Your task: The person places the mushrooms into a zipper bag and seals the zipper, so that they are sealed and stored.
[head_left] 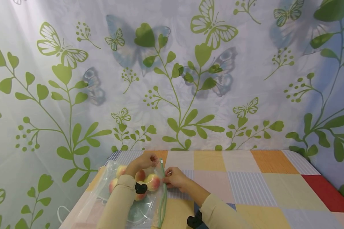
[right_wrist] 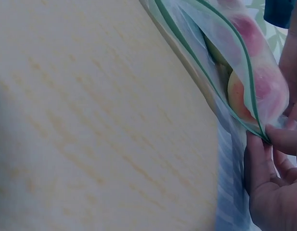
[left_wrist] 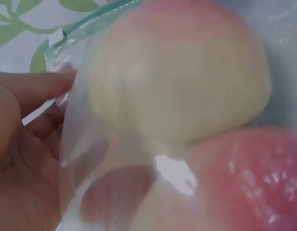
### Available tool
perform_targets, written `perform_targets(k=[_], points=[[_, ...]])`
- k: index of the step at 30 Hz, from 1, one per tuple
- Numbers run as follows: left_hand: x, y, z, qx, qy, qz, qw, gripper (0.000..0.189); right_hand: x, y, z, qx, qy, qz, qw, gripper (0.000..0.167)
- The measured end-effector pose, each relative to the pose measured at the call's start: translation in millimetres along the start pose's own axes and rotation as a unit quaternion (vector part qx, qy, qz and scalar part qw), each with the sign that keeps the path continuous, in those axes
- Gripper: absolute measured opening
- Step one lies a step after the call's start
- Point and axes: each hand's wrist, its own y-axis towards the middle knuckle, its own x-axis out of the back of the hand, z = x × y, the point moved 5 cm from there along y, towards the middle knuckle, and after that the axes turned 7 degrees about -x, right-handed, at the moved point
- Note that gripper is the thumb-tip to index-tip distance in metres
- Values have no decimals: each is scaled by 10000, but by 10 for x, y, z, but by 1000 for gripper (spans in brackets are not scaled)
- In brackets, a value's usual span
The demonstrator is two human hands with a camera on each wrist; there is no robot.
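A clear zip bag [head_left: 103,190] with a green zip strip [head_left: 163,197] lies on the table with several red-and-yellow peaches [head_left: 153,182] inside. A white slider [left_wrist: 56,37] sits at the strip's far end. My left hand [head_left: 146,161] pinches the bag's edge just below that slider. My right hand [head_left: 176,178] pinches the green strip between thumb and fingers, partway along it. In the right wrist view, the strip's two sides meet at the right fingertips [right_wrist: 256,144] and part on the near side, leaving a gap. Plastic partly blurs the peaches.
A patchwork cloth [head_left: 218,187] covers the table. Behind it hangs a curtain [head_left: 172,105] with leaves and butterflies. A round green shape [head_left: 139,210] with a white edge shows through the bag. A white cord [head_left: 59,213] loops at the left table edge.
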Motion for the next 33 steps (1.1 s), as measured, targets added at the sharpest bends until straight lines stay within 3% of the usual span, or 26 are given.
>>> perform_targets(k=[6,14,20,28,33], points=[[1,-29,54,317,-373,-148,9987,8,14,-20,35,-3,-118,39,9999,22],[22,-45,94,281,-383,-212,9986,8,49,15,105,2,-280,30,9996,21],[43,-60,74,243,-461,-213,9984,9,127,88,259,177,-685,-523,9961,19],[55,-68,71,71,-516,-242,9983,14,136,209,429,731,-1639,-1097,9776,19],[57,-64,68,155,-579,-282,9978,16,110,228,488,975,-1761,-1301,9709,20]])
